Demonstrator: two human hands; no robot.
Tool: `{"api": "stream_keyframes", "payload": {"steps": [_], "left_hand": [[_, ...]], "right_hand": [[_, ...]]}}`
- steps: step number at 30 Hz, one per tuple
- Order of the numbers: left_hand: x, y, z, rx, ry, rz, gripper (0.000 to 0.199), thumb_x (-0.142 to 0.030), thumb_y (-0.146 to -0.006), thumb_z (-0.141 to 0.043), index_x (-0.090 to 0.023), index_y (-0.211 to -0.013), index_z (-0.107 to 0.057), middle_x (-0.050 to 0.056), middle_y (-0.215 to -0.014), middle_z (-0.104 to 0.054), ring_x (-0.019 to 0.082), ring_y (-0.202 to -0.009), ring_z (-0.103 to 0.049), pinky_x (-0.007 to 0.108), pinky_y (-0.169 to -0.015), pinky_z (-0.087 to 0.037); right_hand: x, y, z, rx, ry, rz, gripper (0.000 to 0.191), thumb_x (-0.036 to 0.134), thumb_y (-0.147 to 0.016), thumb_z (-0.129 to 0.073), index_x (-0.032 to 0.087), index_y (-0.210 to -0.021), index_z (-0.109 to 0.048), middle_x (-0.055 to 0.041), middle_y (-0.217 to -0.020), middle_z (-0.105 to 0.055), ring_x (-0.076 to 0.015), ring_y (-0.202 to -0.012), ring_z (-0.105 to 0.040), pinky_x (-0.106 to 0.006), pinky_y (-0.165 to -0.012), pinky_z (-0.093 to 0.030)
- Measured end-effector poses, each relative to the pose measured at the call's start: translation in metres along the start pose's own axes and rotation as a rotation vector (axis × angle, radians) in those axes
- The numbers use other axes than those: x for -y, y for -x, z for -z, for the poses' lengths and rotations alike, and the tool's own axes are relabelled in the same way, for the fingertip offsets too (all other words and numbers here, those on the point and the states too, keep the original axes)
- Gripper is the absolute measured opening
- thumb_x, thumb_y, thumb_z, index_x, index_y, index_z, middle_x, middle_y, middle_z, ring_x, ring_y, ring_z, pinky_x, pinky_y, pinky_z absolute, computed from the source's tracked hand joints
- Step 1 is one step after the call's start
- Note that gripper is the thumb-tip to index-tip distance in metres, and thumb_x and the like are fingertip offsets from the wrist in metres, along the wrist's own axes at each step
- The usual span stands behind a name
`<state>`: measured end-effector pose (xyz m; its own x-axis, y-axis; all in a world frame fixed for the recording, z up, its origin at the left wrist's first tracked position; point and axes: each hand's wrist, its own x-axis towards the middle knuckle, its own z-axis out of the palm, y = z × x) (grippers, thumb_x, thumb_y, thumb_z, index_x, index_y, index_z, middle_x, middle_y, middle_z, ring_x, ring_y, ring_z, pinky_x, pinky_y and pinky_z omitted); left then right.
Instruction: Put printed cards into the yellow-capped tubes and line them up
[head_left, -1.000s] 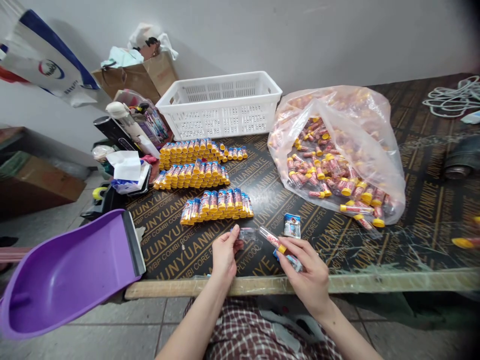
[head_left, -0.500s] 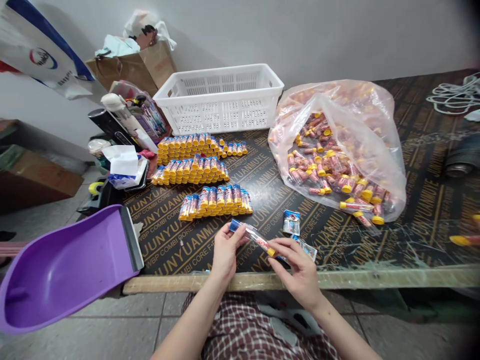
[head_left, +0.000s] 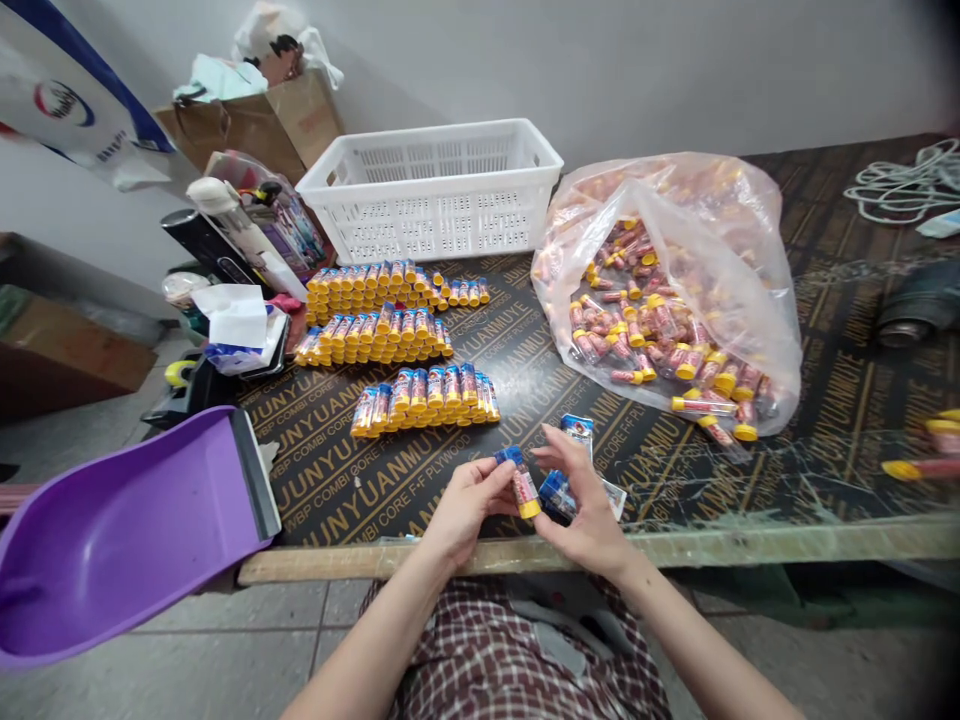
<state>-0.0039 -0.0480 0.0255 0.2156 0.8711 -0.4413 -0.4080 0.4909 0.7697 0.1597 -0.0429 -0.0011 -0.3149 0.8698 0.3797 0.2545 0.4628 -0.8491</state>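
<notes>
My left hand [head_left: 469, 505] pinches a small clear tube [head_left: 525, 490] by its blue upper end. Red and white contents show through the tube, and its yellow cap points down and to the right. Just right of that cap, my right hand [head_left: 589, 510] is open, thumb and fingers spread apart. Behind and beneath those fingers lie flat blue-and-silver printed sleeves [head_left: 577, 428], partly hidden. Farther up the table are stacked rows of labelled tubes [head_left: 427, 392] with yellow caps and blue tops.
A clear plastic bag [head_left: 757, 290] spills yellow-capped tubes at the right. Behind the rows is a white slotted basket [head_left: 442, 225]. A purple dustpan [head_left: 142, 540] sits at the left edge. White cord [head_left: 907, 185] and a dark tool [head_left: 911, 315] lie far right.
The tube has swung from slanting sideways to pointing more toward me. My right hand has let go of its yellow end and spread its fingers.
</notes>
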Motion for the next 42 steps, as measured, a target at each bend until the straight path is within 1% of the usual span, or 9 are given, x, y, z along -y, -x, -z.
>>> {"api": "stream_keyframes", "payload": {"steps": [3,7,12,20,34,36,38,40,42], "left_hand": [[0.003,0.001,-0.003,0.031,-0.039,0.021,0.035,-0.041,-0.068,-0.075,-0.009,-0.08,-0.065,0.004,-0.068,-0.064,0.009,-0.057,-0.056,0.02,-0.056,-0.048],[0.006,0.003,-0.006,0.046,-0.056,0.036,0.036,-0.042,-0.068,-0.075,-0.009,-0.081,-0.066,0.003,-0.069,-0.063,0.009,-0.057,-0.056,0.019,-0.054,-0.046],[0.008,0.005,-0.006,0.056,-0.068,0.041,0.035,-0.041,-0.068,-0.075,-0.009,-0.08,-0.067,0.003,-0.068,-0.063,0.008,-0.056,-0.055,0.018,-0.053,-0.044],[0.007,0.007,-0.008,0.051,-0.052,0.033,0.035,-0.041,-0.067,-0.076,-0.011,-0.08,-0.067,0.002,-0.066,-0.062,0.008,-0.054,-0.053,0.018,-0.052,-0.041],[0.006,0.009,-0.007,0.029,-0.022,0.023,0.034,-0.041,-0.067,-0.075,-0.01,-0.077,-0.065,0.002,-0.065,-0.061,0.008,-0.053,-0.053,0.018,-0.051,-0.043],[0.008,0.009,-0.007,0.015,-0.022,0.018,0.037,-0.044,-0.066,-0.075,-0.01,-0.075,-0.065,0.003,-0.064,-0.062,0.008,-0.051,-0.053,0.019,-0.051,-0.043],[0.004,0.008,-0.003,0.003,-0.047,0.007,0.04,-0.047,-0.063,-0.075,-0.011,-0.075,-0.065,0.003,-0.063,-0.062,0.009,-0.05,-0.054,0.021,-0.051,-0.044],[-0.01,0.008,0.008,-0.024,-0.14,-0.045,0.04,-0.049,-0.063,-0.074,-0.011,-0.073,-0.065,0.004,-0.063,-0.063,0.011,-0.051,-0.054,0.023,-0.052,-0.044],[-0.033,0.008,0.026,-0.124,-0.301,-0.16,0.038,-0.049,-0.066,-0.071,-0.012,-0.07,-0.065,0.005,-0.063,-0.064,0.012,-0.052,-0.055,0.023,-0.053,-0.043]], "right_hand": [[0.002,-0.002,0.005,0.137,-0.044,0.049,0.089,0.005,-0.063,-0.053,0.029,-0.144,-0.024,-0.0074,-0.148,-0.025,-0.0276,-0.128,-0.04,-0.045,-0.103,-0.042],[0.003,-0.002,0.007,0.243,-0.094,0.053,0.091,0.005,-0.059,-0.049,0.027,-0.143,-0.024,-0.0081,-0.142,-0.037,-0.0275,-0.128,-0.042,-0.046,-0.106,-0.038],[0.002,0.0,0.005,0.205,-0.133,0.052,0.088,0.006,-0.057,-0.049,0.026,-0.141,-0.03,-0.0084,-0.134,-0.045,-0.026,-0.123,-0.048,-0.041,-0.105,-0.04],[0.003,0.003,0.002,0.15,-0.152,0.054,0.086,0.006,-0.057,-0.049,0.025,-0.139,-0.031,-0.0093,-0.136,-0.046,-0.0272,-0.124,-0.049,-0.043,-0.105,-0.041],[0.004,0.002,-0.003,0.135,-0.206,0.046,0.084,0.006,-0.059,-0.051,0.025,-0.139,-0.032,-0.0097,-0.136,-0.047,-0.027,-0.123,-0.05,-0.043,-0.104,-0.043],[0.005,0.001,-0.005,0.148,-0.231,0.025,0.083,0.006,-0.062,-0.053,0.025,-0.14,-0.03,-0.0101,-0.138,-0.045,-0.0271,-0.124,-0.048,-0.043,-0.105,-0.042],[0.006,-0.001,-0.008,0.176,-0.25,-0.016,0.083,0.007,-0.067,-0.055,0.027,-0.143,-0.026,-0.01,-0.144,-0.039,-0.027,-0.129,-0.044,-0.044,-0.107,-0.039],[0.004,-0.008,-0.011,0.222,-0.285,-0.04,0.084,0.011,-0.073,-0.058,0.029,-0.146,-0.019,-0.0086,-0.151,-0.026,-0.0272,-0.134,-0.037,-0.046,-0.11,-0.034],[-0.003,-0.019,-0.016,0.234,-0.344,-0.052,0.086,0.02,-0.078,-0.062,0.031,-0.147,-0.012,-0.0068,-0.155,-0.016,-0.0274,-0.138,-0.03,-0.05,-0.112,-0.028]]}}
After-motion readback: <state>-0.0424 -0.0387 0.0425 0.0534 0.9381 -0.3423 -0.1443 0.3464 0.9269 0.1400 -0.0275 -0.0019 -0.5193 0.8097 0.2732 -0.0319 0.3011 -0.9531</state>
